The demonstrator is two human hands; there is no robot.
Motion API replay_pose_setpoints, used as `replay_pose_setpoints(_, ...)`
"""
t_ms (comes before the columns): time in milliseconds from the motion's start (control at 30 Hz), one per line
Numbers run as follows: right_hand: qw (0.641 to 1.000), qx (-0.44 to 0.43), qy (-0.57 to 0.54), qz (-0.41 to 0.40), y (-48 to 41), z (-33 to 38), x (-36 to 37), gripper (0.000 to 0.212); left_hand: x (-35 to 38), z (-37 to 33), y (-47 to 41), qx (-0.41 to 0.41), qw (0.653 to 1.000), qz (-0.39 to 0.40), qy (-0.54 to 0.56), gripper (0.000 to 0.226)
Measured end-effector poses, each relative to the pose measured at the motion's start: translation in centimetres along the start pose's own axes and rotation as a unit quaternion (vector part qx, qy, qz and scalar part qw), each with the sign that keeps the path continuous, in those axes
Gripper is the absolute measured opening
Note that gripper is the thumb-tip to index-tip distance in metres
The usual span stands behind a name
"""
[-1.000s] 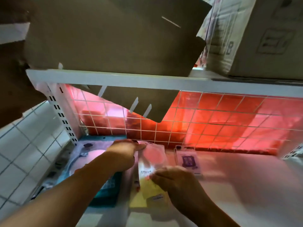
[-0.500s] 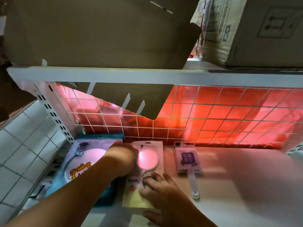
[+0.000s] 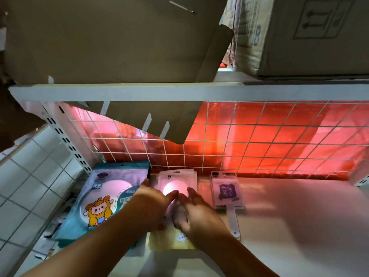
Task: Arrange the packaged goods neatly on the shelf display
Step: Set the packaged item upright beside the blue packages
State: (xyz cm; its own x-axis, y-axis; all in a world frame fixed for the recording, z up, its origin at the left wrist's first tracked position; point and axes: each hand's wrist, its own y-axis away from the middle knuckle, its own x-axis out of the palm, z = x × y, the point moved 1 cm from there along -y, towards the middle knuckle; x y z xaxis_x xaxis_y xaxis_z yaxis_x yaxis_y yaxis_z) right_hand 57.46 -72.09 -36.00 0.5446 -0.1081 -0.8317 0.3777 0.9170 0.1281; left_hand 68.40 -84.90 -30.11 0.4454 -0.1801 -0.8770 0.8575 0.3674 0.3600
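Three kinds of packaged goods lie flat on the white shelf. A large teal mirror pack with a cartoon figure is at the left. A stack of white-and-yellow packs with a round pink mirror lies in the middle. A clear pack with a purple label and a long handle is to its right. My left hand and my right hand rest flat on the middle stack, fingers spread, gripping nothing. They hide the stack's centre.
A white wire grid with a red backing closes the shelf's rear. A cardboard flap hangs down from the upper shelf, which carries cardboard boxes. A slotted upright and white tiles stand at the left.
The middle pack, held tilted a second ago, now lies flat and squared on its stack. Both hands have flattened on top of it, side by side.
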Motion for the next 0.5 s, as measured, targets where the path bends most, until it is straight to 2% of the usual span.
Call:
replay_pose_setpoints(100, 1.000, -0.006, 0.017, 0.013, -0.36, 0.16, -0.13, 0.083, 0.73, 0.37, -0.59, 0.015, 0.996, -0.073, -0.039, 0.087)
replay_pose_setpoints(133, 1.000, -0.007, 0.014, 0.014, -0.43, 0.13, -0.16, 0.083, 0.75, 0.45, -0.62, 0.014, 0.996, -0.076, -0.040, 0.087)
replay_pose_setpoints(233, 1.000, 0.002, -0.002, 0.009, -0.29, -0.26, -0.47, 0.079, 1.12, 0.26, -0.53, 0.000, 0.999, -0.032, 0.011, 0.081)
replay_pose_setpoints(300, 1.000, 0.012, -0.005, 0.018, -0.12, -0.53, -0.52, 0.079, 0.43, 0.26, -0.66, -0.013, 1.000, -0.015, -0.010, 0.078)
replay_pose_setpoints(367, 1.000, 0.020, -0.012, 0.019, 0.02, -0.33, -0.37, 0.080, 0.39, 0.14, -0.67, -0.039, 0.999, 0.007, 0.021, 0.060)
replay_pose_setpoints(433, 0.999, 0.040, -0.026, -0.002, -0.40, -0.12, -0.04, 0.084, 0.68, 0.06, -0.90, -0.068, 0.995, 0.035, 0.064, 0.048)
replay_pose_setpoints(500, 0.996, 0.075, -0.040, -0.035, -0.80, -0.09, 0.02, 0.087, 0.82, -0.08, -1.24, -0.078, 0.993, 0.020, 0.086, 0.049)
